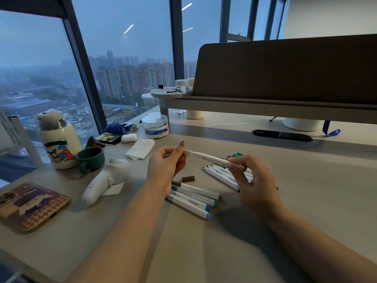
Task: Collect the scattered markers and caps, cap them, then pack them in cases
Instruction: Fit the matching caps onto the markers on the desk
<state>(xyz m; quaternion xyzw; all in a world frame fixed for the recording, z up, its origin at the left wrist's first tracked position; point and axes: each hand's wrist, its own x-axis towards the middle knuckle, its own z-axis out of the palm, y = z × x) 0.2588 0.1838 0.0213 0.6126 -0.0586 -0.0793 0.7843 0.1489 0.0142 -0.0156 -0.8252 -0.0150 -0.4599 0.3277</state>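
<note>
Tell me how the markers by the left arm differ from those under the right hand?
The left markers wear coloured caps; the right markers, under the right hand, show bare tips. The left markers lie nearer the person, the right markers farther back. Both are white-bodied, lying on the desk.

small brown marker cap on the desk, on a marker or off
Off: the small brown marker cap lies loose on the pale desk, on no marker.

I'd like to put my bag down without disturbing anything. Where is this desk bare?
The desk is bare right of the right hand, below the cable slot, and along the near edge between the forearms. Crowded: the left side with phone, bottle and mug, and the middle, where markers lie.
</note>
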